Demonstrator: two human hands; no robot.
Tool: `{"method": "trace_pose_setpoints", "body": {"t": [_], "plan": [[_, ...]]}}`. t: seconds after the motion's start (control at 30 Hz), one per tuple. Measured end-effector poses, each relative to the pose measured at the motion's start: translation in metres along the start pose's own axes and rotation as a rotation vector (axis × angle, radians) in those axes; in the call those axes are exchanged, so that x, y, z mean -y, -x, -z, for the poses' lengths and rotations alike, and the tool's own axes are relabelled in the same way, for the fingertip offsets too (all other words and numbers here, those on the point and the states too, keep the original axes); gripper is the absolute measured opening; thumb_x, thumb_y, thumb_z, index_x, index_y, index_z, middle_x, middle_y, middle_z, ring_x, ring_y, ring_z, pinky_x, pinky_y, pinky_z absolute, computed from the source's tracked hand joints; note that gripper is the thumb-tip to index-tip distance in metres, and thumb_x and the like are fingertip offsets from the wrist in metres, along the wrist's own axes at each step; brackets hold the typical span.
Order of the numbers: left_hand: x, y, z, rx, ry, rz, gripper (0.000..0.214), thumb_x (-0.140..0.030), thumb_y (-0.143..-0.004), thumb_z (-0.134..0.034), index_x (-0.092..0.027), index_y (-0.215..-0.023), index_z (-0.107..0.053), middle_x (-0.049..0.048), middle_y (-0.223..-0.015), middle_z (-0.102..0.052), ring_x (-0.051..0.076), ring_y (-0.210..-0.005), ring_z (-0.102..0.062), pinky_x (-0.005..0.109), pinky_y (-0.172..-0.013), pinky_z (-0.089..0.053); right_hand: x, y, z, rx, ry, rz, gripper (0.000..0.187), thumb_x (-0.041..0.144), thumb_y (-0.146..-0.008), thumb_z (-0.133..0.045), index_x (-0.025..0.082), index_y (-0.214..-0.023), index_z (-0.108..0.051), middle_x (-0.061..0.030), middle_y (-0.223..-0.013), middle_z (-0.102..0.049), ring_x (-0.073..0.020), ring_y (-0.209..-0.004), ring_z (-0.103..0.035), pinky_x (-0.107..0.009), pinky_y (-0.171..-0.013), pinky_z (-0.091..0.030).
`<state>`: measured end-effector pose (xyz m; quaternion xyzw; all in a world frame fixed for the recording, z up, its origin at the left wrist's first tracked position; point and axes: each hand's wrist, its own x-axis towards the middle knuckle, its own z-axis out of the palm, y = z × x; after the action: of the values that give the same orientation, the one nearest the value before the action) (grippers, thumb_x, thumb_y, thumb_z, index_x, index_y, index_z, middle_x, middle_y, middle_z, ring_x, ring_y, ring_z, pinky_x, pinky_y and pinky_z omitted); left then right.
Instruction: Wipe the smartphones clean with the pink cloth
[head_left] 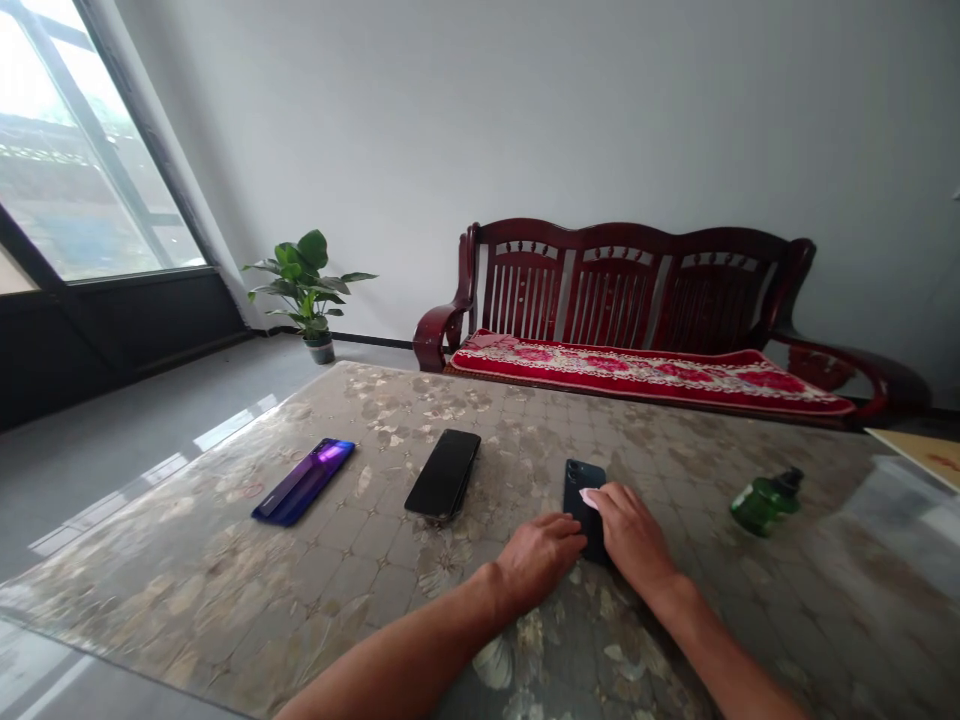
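Observation:
A dark smartphone (pixel 584 476) lies back side up on the table, its camera lenses at the far end. My left hand (pixel 541 556) is closed at the phone's lower left edge, fingertips steadying it. Over the phone's right side, my right hand (pixel 634 534) pinches a small white wipe (pixel 589 497) and presses it against the back cover. Both hands hide the lower part of the phone. To the left, a black smartphone (pixel 444 474) rests screen up, and beyond it lies a blue-purple smartphone (pixel 306 484) with its shiny back up.
A green bottle (pixel 759 506) with a black top is on the right of the patterned table (pixel 330 590). Clear plastic and a tan sheet (pixel 922 456) occupy the right edge. Behind stand a dark red wooden bench (pixel 622 285) and a potted plant (pixel 304 285).

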<state>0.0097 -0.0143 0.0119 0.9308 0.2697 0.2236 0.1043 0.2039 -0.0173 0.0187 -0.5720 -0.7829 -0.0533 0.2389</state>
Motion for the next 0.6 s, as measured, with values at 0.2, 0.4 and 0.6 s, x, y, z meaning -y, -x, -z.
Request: {"method": "trace_pose_setpoints", "body": {"t": [0.2, 0.4, 0.6], "plan": [[0.002, 0.001, -0.002, -0.020, 0.014, -0.033, 0.020, -0.016, -0.097, -0.049, -0.016, -0.106, -0.067, 0.0088, -0.118, -0.068, 0.022, -0.115, -0.061, 0.032, -0.102, -0.048, -0.004, -0.040, 0.000, 0.031, 0.035, -0.091, 0.038, 0.011, -0.094, -0.036, 0.023, -0.109, -0.068, -0.0047, -0.089, -0.064, -0.0174, -0.079, -0.055, -0.028, -0.080, -0.045], [0.004, -0.001, -0.006, -0.013, -0.003, -0.047, 0.019, -0.014, -0.096, -0.050, -0.016, -0.106, -0.067, 0.0071, -0.116, -0.069, 0.021, -0.116, -0.061, 0.032, -0.104, -0.046, 0.012, 0.005, 0.014, 0.143, 0.060, -0.034, 0.032, 0.011, -0.093, -0.042, 0.023, -0.109, -0.067, -0.0060, -0.097, -0.063, -0.0189, -0.094, -0.056, -0.027, -0.084, -0.042], [0.005, 0.002, -0.002, 0.029, 0.018, -0.071, 0.024, -0.009, -0.092, -0.051, -0.016, -0.112, -0.064, 0.0084, -0.124, -0.066, 0.021, -0.120, -0.058, 0.031, -0.108, -0.041, 0.001, -0.018, 0.009, 0.166, 0.103, -0.102, 0.036, 0.009, -0.094, -0.039, 0.023, -0.111, -0.068, -0.0058, -0.102, -0.064, -0.0188, -0.099, -0.055, -0.026, -0.088, -0.041]]}}
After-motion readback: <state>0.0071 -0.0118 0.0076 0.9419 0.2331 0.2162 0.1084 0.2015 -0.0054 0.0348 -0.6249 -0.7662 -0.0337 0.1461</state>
